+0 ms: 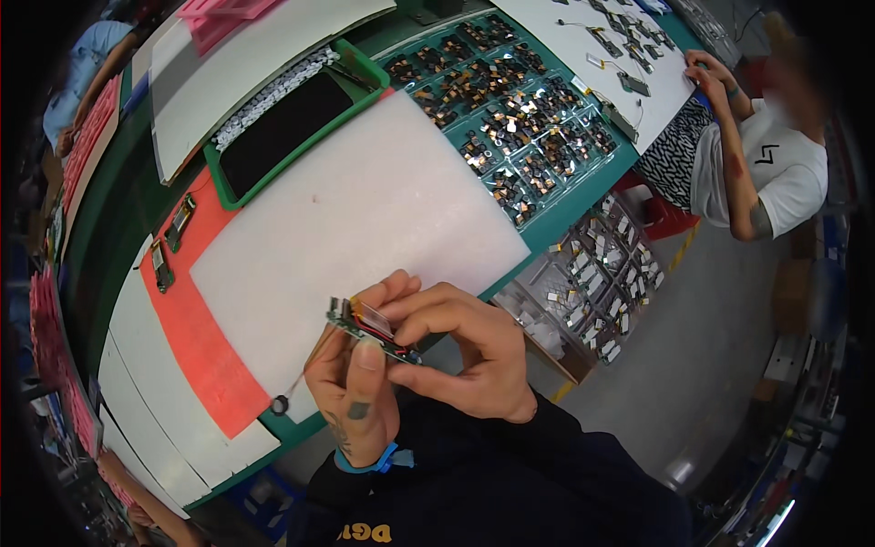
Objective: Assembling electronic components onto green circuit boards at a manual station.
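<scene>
Dark sleeves of the person's own forearms enter from the lower edge, with a blue wristband (378, 459) on the left wrist. Both hands are raised just off the near edge of the green workbench (547, 228), over the corner of the white mat (365, 210).

Edges and room: the white mat has bare surface ahead of the hands, bounded on the left by an orange-red mat (196, 337). Beyond it sits a green tray (365, 68) with a black pad inside. To the right rear lie clear compartment trays of small parts (510, 128); a further rack of parts (592, 283) stands below the bench edge, close to the right hand. Grey floor opens to the right. Another person in a white shirt (784, 164) works at the far right end, well apart.

Hands: the left hand (355, 392) is closed around the lower side of a small circuit board assembly (374, 326), thumb pressed along its face. The right hand (465, 351) is curled, its fingertips pinching the same assembly from above and from the right.

Item: the assembly is narrow and elongated, tilted down to the right, with a green board, an orange-amber strip on top and a red wire along it. A thin lead hangs from it to a small black disc (279, 405) at the mat's near edge. Finer detail cannot be made out.
</scene>
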Motion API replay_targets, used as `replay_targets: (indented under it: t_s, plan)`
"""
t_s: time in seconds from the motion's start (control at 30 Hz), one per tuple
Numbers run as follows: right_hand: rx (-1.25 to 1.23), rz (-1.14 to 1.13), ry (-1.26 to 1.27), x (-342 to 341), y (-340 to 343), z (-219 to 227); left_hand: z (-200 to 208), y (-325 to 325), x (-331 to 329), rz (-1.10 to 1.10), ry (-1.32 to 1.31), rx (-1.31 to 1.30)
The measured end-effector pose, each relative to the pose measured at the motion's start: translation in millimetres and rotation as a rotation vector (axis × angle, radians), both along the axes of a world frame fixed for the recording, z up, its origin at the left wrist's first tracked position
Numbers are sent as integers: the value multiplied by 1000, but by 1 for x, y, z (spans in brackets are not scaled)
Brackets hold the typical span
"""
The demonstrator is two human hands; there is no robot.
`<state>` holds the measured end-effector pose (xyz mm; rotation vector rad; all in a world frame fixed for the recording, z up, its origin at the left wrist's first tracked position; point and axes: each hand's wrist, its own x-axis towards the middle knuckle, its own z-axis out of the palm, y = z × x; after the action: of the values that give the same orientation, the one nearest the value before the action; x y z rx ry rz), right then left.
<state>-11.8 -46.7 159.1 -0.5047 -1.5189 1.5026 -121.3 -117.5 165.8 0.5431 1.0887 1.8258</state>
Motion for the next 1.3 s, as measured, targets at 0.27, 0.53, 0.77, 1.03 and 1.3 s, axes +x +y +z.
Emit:
replay_targets:
  t_s: [0.27, 0.53, 0.77, 1.03, 1.3]
  plan:
    - [198, 38, -56, 14, 26, 12, 8, 4, -16, 55, 6, 6]
    - [401, -501, -691, 28, 104, 16, 30, -88, -120, 240, 40, -141]
    - [519, -551, -991, 53, 92, 25, 29, -76, -118, 172, 89, -213]
    - [814, -527, -763, 18, 79, 20, 5, -57, -109, 173, 127, -346]
    - [470, -123, -700, -11, 74, 13, 5, -38, -112, 193, 121, -360]
